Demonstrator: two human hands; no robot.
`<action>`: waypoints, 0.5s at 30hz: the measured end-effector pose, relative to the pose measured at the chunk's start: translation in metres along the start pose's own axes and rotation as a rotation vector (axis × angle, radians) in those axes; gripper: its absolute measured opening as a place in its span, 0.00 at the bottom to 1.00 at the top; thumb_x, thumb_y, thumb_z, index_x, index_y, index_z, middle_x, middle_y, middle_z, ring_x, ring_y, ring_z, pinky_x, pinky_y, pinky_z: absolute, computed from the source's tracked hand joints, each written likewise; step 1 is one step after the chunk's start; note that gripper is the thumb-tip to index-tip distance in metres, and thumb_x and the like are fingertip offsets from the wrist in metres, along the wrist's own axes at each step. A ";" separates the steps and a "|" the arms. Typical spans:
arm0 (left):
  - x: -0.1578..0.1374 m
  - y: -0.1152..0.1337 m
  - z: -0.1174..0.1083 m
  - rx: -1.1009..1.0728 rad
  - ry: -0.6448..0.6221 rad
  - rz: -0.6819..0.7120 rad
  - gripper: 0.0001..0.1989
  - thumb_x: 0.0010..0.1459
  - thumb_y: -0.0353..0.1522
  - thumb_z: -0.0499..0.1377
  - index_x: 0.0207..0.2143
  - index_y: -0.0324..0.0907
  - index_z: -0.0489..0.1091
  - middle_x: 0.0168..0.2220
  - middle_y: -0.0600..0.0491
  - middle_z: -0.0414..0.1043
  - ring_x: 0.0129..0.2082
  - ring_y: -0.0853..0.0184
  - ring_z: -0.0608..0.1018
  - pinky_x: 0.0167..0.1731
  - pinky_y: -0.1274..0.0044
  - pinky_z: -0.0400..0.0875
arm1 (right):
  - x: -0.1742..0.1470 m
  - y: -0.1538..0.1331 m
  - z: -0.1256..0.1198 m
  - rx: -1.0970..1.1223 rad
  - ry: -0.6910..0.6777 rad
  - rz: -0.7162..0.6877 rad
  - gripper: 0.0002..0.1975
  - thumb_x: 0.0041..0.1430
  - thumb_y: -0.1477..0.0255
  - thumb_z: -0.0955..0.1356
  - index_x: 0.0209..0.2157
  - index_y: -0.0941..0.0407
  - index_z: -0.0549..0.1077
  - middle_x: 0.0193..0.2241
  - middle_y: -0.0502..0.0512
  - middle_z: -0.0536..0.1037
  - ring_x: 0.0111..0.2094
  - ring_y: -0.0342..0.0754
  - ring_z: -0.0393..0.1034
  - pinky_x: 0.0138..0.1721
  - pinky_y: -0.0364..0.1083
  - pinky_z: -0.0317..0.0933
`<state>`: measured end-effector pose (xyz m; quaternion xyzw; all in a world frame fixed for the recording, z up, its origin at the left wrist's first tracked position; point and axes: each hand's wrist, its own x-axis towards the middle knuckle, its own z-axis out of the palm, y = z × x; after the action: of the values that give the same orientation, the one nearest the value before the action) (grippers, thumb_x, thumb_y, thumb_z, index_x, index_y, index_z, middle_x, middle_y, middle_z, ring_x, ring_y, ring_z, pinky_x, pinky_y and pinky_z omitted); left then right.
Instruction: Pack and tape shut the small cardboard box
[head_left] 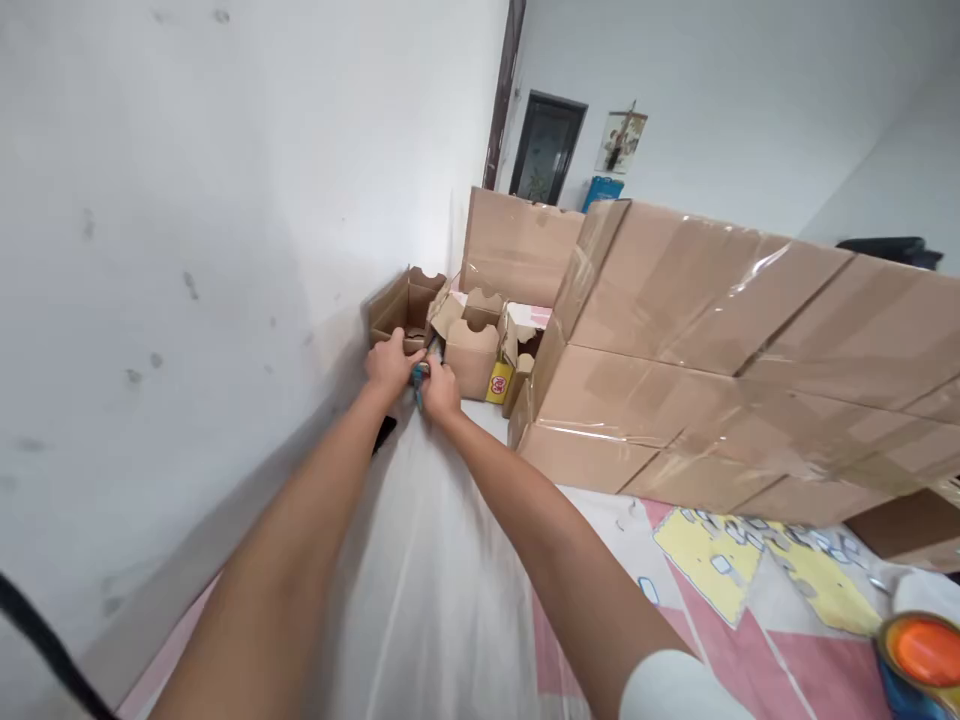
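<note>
My left hand [388, 364] and my right hand [441, 390] meet close to the wall, fingers pinched together. Between them is a small narrow blue-green item [418, 385], too small to name, and both hands seem to grip it. Just beyond my left hand stands an open-topped cardboard box [388, 305] against the wall. A second small carton [469, 358], with cut-out notches and a yellow label, is beside my right hand. White sheeting [427, 560] spreads below my forearms.
Taped cardboard boxes [645, 390] form a tall wall on the right. Another notched carton [520, 385] fits between. A dark flat object [384, 434] lies by the wall. A round tin with an orange top [926, 650] stands at lower right, on a pink-and-white patterned cover [817, 670].
</note>
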<state>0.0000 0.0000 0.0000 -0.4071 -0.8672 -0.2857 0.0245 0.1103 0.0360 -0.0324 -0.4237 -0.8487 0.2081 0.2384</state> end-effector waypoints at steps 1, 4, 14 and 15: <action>-0.015 -0.001 -0.009 0.025 0.038 0.005 0.27 0.60 0.50 0.56 0.53 0.41 0.66 0.45 0.37 0.76 0.47 0.48 0.78 0.44 0.66 0.69 | -0.011 -0.002 -0.004 0.014 0.011 -0.056 0.19 0.68 0.72 0.58 0.57 0.48 0.67 0.46 0.56 0.72 0.45 0.52 0.69 0.48 0.50 0.65; -0.072 0.001 -0.042 0.085 0.166 0.005 0.26 0.59 0.51 0.56 0.51 0.42 0.67 0.42 0.40 0.77 0.43 0.50 0.79 0.40 0.69 0.69 | -0.054 -0.009 -0.020 0.057 0.013 -0.222 0.21 0.66 0.74 0.59 0.59 0.50 0.66 0.49 0.57 0.71 0.46 0.53 0.70 0.49 0.50 0.65; -0.300 0.043 -0.149 0.206 0.286 -0.029 0.21 0.58 0.52 0.56 0.44 0.48 0.67 0.33 0.49 0.75 0.35 0.53 0.78 0.29 0.72 0.58 | -0.245 -0.008 -0.126 0.006 -0.031 -0.524 0.13 0.66 0.73 0.62 0.50 0.51 0.70 0.47 0.56 0.74 0.43 0.50 0.71 0.39 0.45 0.64; -0.322 0.047 -0.154 0.205 0.228 -0.007 0.21 0.58 0.52 0.56 0.43 0.48 0.66 0.31 0.51 0.74 0.33 0.53 0.78 0.28 0.73 0.56 | -0.268 0.003 -0.140 -0.034 -0.030 -0.552 0.11 0.66 0.72 0.62 0.48 0.52 0.71 0.45 0.56 0.75 0.42 0.50 0.72 0.38 0.45 0.63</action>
<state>0.2191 -0.2788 0.0626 -0.3642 -0.8850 -0.2398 0.1632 0.3348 -0.1606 0.0170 -0.1771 -0.9389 0.1271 0.2665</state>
